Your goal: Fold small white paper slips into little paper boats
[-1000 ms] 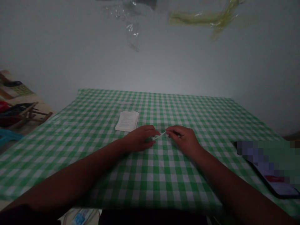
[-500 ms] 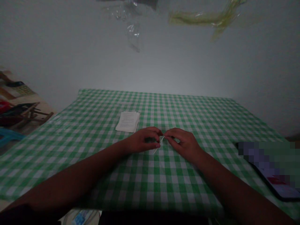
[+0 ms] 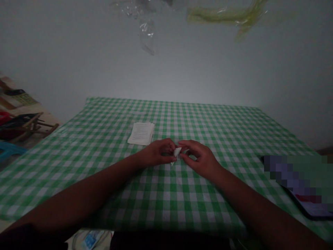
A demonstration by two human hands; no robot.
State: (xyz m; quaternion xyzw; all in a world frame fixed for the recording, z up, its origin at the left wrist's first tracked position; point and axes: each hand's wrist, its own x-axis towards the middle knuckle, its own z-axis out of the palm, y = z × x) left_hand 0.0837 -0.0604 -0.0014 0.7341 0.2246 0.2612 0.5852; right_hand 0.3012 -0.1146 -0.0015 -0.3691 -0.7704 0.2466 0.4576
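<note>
Left hand: the left hand (image 3: 158,153) is curled, with a rounded gap between thumb and fingers that narrows to a pinch at the tips, and there it has hold of the folded paper (image 3: 177,152).
Right hand: the right hand (image 3: 199,158) is half open, its index finger and thumb bowed apart, the fingertips at the right side of the paper; whether they grip it or only touch it, I cannot tell.
Folded paper: 1 small white piece with slanting edges, between the 2 hands, a narrow point sticking out downward below the left fingertips; the fingers hide part of it.
Paper stack: the stack of printed sheets (image 3: 142,133) lies beyond the left hand and a little to its left, its edges slightly uneven, the lines of print too small to read.
Surface: the surface (image 3: 166,205) wears a green and white checked cloth; both forearms reach in across its near edge.
Phone: a dark-edged phone (image 3: 309,210) lies at the far right, well apart from the right hand, much of it blurred into blocks.
Wall: the pale wall (image 3: 166,76) behind bears yellowish tape (image 3: 215,15) and clear tape (image 3: 147,33).
Left side: a blue stool (image 3: 10,150) beside the surface.
</note>
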